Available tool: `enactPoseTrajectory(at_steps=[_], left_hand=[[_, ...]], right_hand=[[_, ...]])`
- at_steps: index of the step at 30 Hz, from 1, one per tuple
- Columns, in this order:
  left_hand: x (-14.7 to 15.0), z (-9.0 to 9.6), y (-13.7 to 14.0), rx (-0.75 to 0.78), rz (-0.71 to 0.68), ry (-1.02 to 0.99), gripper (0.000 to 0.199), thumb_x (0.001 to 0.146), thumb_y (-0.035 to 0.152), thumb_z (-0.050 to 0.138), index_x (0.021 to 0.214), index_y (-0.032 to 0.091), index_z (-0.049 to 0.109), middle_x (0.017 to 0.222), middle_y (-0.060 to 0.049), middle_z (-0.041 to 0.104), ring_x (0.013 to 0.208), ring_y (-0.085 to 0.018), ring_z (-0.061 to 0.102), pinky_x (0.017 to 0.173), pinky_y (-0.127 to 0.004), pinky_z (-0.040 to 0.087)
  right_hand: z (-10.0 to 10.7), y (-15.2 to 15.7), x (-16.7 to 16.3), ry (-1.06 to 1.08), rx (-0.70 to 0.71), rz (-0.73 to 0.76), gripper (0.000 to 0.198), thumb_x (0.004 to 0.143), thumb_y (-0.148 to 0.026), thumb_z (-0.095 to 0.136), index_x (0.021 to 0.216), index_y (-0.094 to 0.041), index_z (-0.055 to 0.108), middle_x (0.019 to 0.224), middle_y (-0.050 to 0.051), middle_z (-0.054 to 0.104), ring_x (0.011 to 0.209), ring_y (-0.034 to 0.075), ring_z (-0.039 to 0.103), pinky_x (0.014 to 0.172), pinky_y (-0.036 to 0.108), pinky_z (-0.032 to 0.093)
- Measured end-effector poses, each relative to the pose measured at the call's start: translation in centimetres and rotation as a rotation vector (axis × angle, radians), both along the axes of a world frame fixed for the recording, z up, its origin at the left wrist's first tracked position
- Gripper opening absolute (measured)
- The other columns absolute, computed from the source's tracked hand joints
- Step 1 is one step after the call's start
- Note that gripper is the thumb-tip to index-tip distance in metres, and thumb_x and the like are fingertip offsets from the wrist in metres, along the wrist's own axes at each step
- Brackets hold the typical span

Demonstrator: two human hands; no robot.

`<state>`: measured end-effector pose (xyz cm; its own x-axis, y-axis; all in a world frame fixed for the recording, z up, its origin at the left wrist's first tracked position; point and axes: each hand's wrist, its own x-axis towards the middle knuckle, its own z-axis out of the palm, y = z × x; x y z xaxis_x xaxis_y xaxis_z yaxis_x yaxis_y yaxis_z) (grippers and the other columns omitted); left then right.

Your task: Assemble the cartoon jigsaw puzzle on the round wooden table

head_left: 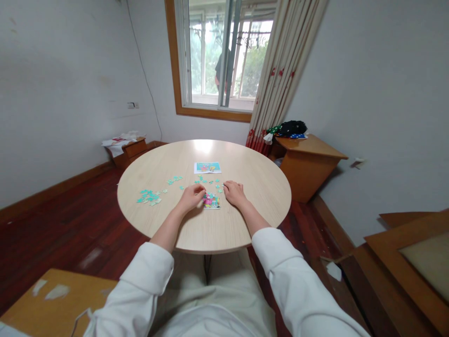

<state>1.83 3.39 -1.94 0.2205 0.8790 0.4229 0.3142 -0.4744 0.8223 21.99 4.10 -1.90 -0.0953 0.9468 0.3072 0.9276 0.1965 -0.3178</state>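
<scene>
A partly assembled jigsaw puzzle [212, 201], pink and multicoloured, lies on the round table in front of me. My left hand [191, 197] is at its left edge, fingers curled together; whatever they hold, if anything, is hidden. To the right of the puzzle, my right hand [235, 193] rests low over the table, its fingertips pinched at a small pale puzzle piece [223, 185]. Several loose turquoise pieces [201, 179] are scattered just beyond the puzzle. Behind them is a picture sheet [207, 167] with a turquoise scene.
A heap of turquoise puzzle pieces [149, 197] lies on the left of the round table [259, 173], with a smaller group [174, 179] behind it. Wooden cabinets [308, 159] stand at the right. A person [223, 70] is visible beyond the window.
</scene>
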Motion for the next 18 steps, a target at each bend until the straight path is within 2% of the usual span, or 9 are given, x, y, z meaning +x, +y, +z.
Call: enactPoseTrajectory(at_steps=[7, 11, 18], left_hand=[[0.16, 0.49, -0.47, -0.035, -0.013, 0.012, 0.013, 0.068, 0.028, 0.053, 0.066, 0.017, 0.059, 0.068, -0.003, 0.064, 0.068, -0.016, 0.059, 0.07, -0.03, 0.047], [0.2, 0.77, -0.68, -0.043, -0.025, 0.017, 0.013, 0.068, 0.028, 0.053, 0.066, 0.016, 0.06, 0.068, -0.004, 0.063, 0.068, -0.017, 0.059, 0.07, -0.03, 0.047], [0.25, 0.75, -0.75, -0.063, -0.038, 0.008, 0.013, 0.066, 0.029, 0.056, 0.064, 0.016, 0.059, 0.066, -0.003, 0.063, 0.068, -0.016, 0.059, 0.071, -0.03, 0.047]], right_hand=[[0.06, 0.02, 0.25, 0.041, -0.011, -0.013, 0.026, 0.087, -0.03, 0.044, 0.105, -0.021, 0.061, 0.116, 0.008, 0.06, 0.108, 0.02, 0.05, 0.09, 0.036, 0.029], [0.04, 0.03, 0.25, 0.008, -0.012, -0.032, 0.029, 0.088, -0.028, 0.043, 0.112, -0.021, 0.058, 0.119, 0.009, 0.058, 0.111, 0.02, 0.049, 0.092, 0.037, 0.029], [0.05, 0.03, 0.15, -0.027, -0.02, -0.033, 0.031, 0.089, -0.024, 0.039, 0.111, -0.022, 0.06, 0.121, 0.01, 0.056, 0.111, 0.02, 0.049, 0.092, 0.038, 0.029]])
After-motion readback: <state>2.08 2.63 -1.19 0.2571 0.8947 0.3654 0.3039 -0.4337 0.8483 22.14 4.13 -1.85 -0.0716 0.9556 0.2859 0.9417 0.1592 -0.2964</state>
